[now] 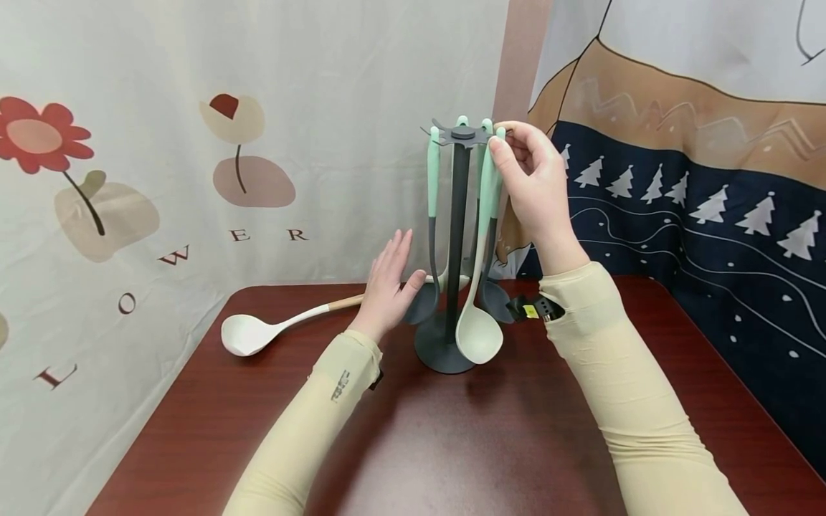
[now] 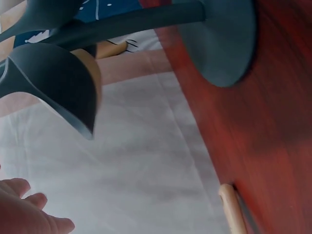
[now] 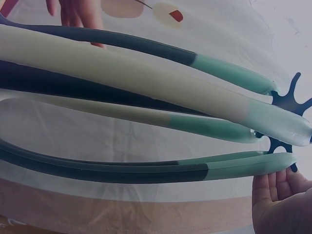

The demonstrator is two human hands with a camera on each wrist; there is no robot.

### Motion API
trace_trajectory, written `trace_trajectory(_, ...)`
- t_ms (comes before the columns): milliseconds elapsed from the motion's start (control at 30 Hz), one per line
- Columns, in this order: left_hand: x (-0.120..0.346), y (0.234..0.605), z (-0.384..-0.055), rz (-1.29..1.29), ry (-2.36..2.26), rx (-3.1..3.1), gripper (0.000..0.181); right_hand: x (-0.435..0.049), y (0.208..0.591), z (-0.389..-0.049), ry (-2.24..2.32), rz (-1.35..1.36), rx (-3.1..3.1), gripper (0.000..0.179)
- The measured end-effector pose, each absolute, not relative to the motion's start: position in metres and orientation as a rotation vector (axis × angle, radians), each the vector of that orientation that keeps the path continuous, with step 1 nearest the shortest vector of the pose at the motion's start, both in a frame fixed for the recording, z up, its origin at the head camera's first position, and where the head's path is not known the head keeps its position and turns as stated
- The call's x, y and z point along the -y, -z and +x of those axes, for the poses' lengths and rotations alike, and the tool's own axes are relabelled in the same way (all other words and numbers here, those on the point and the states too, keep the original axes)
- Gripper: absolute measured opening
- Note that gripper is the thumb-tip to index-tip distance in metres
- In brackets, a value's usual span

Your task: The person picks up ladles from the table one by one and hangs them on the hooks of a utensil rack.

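A dark utensil rack [image 1: 459,236] stands upright on its round base, with several mint-handled utensils hanging from its hooks. At its top, my right hand [image 1: 532,168] pinches the handle end of a dark grey spoon [image 1: 497,301] beside a hook; in the right wrist view the fingers curl at that handle's tip [image 3: 280,163]. A cream ladle [image 1: 480,335] hangs at the front. To the left hangs a dark grey ladle [image 1: 422,304], its deep bowl [image 2: 53,83] close in the left wrist view. My left hand [image 1: 387,287] is beside it, fingers straight, holding nothing.
On the table [image 1: 413,444], left of the rack, lies a white ladle [image 1: 248,335] with a wooden handle [image 2: 233,209], partly hidden behind my left hand. Behind the table hang a pale printed curtain [image 1: 361,143] and a dark one with trees [image 1: 684,215].
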State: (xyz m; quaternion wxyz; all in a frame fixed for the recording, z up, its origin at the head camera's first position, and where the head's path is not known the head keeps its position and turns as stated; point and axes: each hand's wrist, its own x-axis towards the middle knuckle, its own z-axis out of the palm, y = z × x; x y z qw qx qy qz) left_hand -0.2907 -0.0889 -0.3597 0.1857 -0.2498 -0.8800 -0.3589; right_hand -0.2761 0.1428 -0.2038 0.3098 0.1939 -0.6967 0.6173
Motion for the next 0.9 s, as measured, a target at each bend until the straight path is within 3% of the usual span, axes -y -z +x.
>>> trace_trajectory(900, 0.122, 0.391, -0.299, -0.503, 0.69, 2.712, 0.077, -0.141, 0.203, -0.275, -1.638, 0.517, 1.829, 0.034)
